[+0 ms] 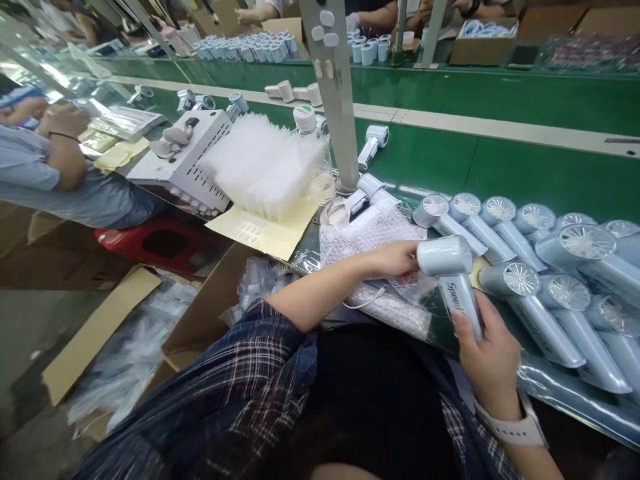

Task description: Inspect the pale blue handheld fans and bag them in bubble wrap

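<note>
A light-blue handheld fan [445, 257], with "Speed" lettered on its handle, is tilted in front of my body. My right hand [487, 353], with a pale watch at the wrist, wraps its handle. At the left end of the fan head is my left hand [397, 260], its fingers curled and partly hidden; what they pinch does not show. Clear plastic and bubble wrap [370, 237] lie beneath my left hand. Several similar fans [520, 280] lie in rows to the right, their round ends towards me.
A green bench carries a metal post [335, 100], a stack of white foam sheets [265, 163], a bottle [305, 120] and a white metal box [185, 157]. An open carton [200, 313] of plastic bags stands lower left. A co-worker [65, 160] sits left; others work across the bench.
</note>
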The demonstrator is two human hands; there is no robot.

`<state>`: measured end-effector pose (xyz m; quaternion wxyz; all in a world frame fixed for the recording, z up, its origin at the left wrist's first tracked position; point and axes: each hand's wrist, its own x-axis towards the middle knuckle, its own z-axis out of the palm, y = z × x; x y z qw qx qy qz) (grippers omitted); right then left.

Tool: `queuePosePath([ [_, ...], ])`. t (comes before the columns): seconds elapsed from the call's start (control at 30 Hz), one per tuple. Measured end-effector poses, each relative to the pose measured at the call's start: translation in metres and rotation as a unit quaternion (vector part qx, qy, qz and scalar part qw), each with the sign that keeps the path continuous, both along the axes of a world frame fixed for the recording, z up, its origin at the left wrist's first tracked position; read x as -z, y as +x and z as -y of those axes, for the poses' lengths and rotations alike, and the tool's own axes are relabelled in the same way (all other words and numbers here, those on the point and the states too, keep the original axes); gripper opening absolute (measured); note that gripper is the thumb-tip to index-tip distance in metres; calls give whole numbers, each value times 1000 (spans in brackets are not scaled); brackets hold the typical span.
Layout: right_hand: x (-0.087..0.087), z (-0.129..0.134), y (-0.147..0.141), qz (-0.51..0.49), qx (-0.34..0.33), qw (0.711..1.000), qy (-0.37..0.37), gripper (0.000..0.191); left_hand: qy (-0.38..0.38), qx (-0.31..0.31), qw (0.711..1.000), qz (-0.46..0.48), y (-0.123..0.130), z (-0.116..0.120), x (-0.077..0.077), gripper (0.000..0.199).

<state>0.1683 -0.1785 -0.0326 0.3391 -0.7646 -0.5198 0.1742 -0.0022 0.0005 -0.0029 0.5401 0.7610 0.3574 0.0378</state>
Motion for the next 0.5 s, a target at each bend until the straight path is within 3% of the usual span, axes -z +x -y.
queuePosePath([
  [0.1, 7, -7, -1, 19, -20, 1000, -7, 80, -180, -137, 967, 117, -2, -7, 7, 35],
  [0.17, 6, -5, 6, 18, -10, 1000, -12, 81, -167, -132, 970, 121, -3, -7, 8, 42],
  [0.23, 1, 2, 16, 16, 28, 999, -12, 84, -72, -72, 992, 72, -2, -2, 6, 45],
  [0.3, -5, 12, 27, 18, 80, 997, -6, 89, 72, -7, 997, -18, 4, 9, 1, 57],
  [0.37, -10, 20, 34, 24, 111, 994, -2, 93, 219, 51, 968, -113, 12, 22, -2, 70],
  [0.4, -11, 22, 37, 27, 111, 993, -6, 92, 278, 78, 946, -148, 17, 28, -3, 68],
  [0.5, -8, 25, 39, 25, 91, 995, -42, 90, 370, 133, 900, -188, 25, 39, -3, 35],
])
